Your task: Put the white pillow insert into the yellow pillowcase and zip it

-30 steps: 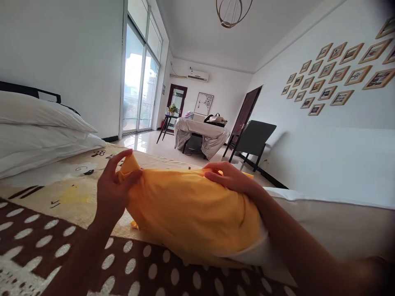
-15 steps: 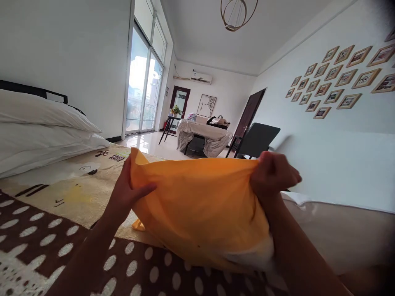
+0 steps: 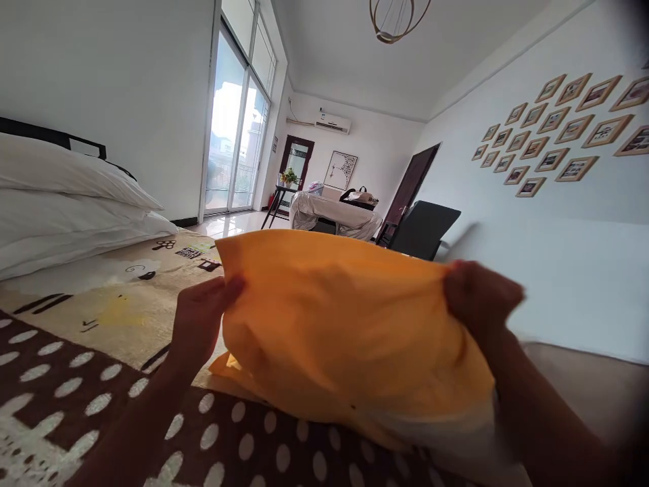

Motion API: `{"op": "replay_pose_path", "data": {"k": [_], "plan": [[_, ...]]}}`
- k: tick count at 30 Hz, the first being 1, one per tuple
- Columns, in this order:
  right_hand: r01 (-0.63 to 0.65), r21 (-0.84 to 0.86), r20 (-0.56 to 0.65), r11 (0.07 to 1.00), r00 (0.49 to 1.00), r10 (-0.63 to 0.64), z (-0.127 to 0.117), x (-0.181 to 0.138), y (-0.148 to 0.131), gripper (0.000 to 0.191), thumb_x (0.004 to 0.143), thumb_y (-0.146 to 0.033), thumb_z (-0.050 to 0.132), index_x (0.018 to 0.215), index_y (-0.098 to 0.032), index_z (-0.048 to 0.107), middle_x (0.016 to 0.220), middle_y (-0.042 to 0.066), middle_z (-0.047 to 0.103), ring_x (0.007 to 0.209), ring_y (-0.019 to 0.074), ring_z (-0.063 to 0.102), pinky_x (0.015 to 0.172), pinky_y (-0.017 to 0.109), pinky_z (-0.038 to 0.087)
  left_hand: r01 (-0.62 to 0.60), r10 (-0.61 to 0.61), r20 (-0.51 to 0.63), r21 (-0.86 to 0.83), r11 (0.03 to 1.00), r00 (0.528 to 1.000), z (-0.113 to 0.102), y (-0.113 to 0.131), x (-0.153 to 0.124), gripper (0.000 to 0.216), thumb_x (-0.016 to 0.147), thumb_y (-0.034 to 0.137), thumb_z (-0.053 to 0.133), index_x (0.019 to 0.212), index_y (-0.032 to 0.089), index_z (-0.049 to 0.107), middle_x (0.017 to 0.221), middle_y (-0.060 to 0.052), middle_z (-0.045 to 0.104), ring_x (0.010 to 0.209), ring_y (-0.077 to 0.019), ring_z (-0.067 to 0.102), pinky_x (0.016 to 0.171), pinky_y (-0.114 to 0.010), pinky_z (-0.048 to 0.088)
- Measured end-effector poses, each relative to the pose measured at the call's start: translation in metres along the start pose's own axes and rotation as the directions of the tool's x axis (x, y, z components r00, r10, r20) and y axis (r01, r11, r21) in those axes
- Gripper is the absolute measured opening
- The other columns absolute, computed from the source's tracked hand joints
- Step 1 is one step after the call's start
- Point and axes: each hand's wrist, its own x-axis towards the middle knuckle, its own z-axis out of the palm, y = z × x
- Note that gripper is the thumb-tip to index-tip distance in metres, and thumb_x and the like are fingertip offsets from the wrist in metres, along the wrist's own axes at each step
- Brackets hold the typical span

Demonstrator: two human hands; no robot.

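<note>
A pillow in an orange pillowcase is raised over the bed, its white inner pillow showing at the lower right end. My left hand grips the case's left edge, thumb on the front of the cloth. My right hand, slightly blurred, is closed in a fist round the case's upper right corner. Both hands hold the pillow up off the brown, white-dotted blanket.
Stacked white pillows lie at the left by a dark headboard. A cream patterned sheet covers the bed. Beyond are glass doors, a covered table, a dark chair and a wall of framed photos.
My right hand went from lying flat on top of the pillow to gripping its right corner. Both hands have lifted and pulled the orange-cased pillow up and nearer to me.
</note>
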Motion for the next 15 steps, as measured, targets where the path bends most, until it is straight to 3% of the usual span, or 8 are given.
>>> {"op": "replay_pose_path", "data": {"k": [3,6,7,8,10,12,13,15], "plan": [[0.007,0.023,0.182,1.000,0.983,-0.011,0.005,-0.007,0.000,0.045,0.092,-0.030,0.039,0.047,-0.021,0.036,0.039,-0.002,0.039,0.039,0.0090,0.033,0.045,0.026,0.021,-0.054,0.052,-0.050,-0.036,0.998,0.997,0.001,0.005,-0.003,0.035,0.047,0.038,0.088,0.068,0.014,0.073,0.058,0.000,0.065,0.054,-0.0121,0.056,0.055,-0.025,0.049],[-0.140,-0.077,0.169,0.987,0.974,0.152,0.013,-0.011,0.001,0.048,0.092,-0.033,0.038,0.045,-0.021,0.036,0.039,0.000,0.041,0.039,0.0096,0.032,0.046,0.027,0.021,-0.163,0.156,-0.058,-0.135,0.977,0.986,-0.001,0.010,-0.003,0.030,0.044,0.033,0.090,0.061,0.015,0.072,0.061,0.000,0.067,0.060,-0.0112,0.057,0.063,-0.025,0.050],[-0.131,-0.065,0.254,0.989,0.957,0.143,0.016,-0.010,0.001,0.048,0.092,-0.034,0.038,0.046,-0.020,0.041,0.041,0.001,0.046,0.040,0.0100,0.035,0.047,0.027,0.021,-0.194,0.188,-0.054,-0.144,0.970,0.981,-0.001,0.011,-0.003,0.029,0.045,0.032,0.089,0.060,0.015,0.071,0.061,0.001,0.067,0.062,-0.0107,0.057,0.064,-0.024,0.050],[-0.099,-0.025,0.397,0.995,0.912,0.101,0.019,-0.008,0.000,0.047,0.092,-0.035,0.037,0.049,-0.020,0.046,0.046,0.002,0.052,0.042,0.0107,0.040,0.048,0.027,0.021,-0.221,0.216,-0.050,-0.132,0.966,0.975,-0.002,0.012,-0.003,0.028,0.047,0.033,0.089,0.060,0.014,0.071,0.060,0.001,0.066,0.062,-0.0099,0.056,0.064,-0.023,0.049],[-0.071,0.050,0.668,0.996,0.744,0.020,0.024,0.003,-0.006,0.044,0.092,-0.039,0.038,0.057,-0.019,0.056,0.055,0.004,0.061,0.048,0.0129,0.049,0.050,0.026,0.022,-0.248,0.245,-0.039,-0.088,0.965,0.969,-0.003,0.012,-0.003,0.026,0.055,0.034,0.086,0.063,0.015,0.071,0.059,0.002,0.064,0.060,-0.0083,0.053,0.061,-0.021,0.046],[-0.137,-0.022,0.787,0.990,0.609,0.102,0.027,0.021,-0.019,0.041,0.092,-0.043,0.041,0.066,-0.019,0.062,0.062,0.005,0.065,0.054,0.0159,0.055,0.053,0.027,0.024,-0.243,0.242,-0.010,-0.060,0.968,0.970,-0.003,0.011,-0.005,0.025,0.058,0.036,0.084,0.064,0.015,0.071,0.060,0.002,0.064,0.060,-0.0087,0.053,0.059,-0.021,0.044],[-0.179,-0.070,0.789,0.981,0.592,0.164,0.026,0.032,-0.027,0.040,0.091,-0.044,0.042,0.070,-0.019,0.064,0.065,0.006,0.067,0.058,0.0178,0.058,0.055,0.028,0.026,-0.233,0.233,0.006,-0.054,0.971,0.972,-0.003,0.010,-0.006,0.026,0.059,0.037,0.083,0.065,0.015,0.072,0.061,0.001,0.065,0.060,-0.0095,0.054,0.059,-0.022,0.045],[-0.255,-0.008,0.751,0.967,0.636,0.174,0.021,0.057,-0.051,0.037,0.092,-0.043,0.042,0.083,-0.018,0.068,0.077,0.008,0.071,0.071,0.0216,0.062,0.065,0.030,0.034,-0.224,0.225,0.025,-0.035,0.974,0.974,-0.003,0.011,-0.007,0.026,0.059,0.038,0.082,0.066,0.015,0.072,0.063,0.000,0.066,0.062,-0.0111,0.055,0.060,-0.023,0.045]]}}
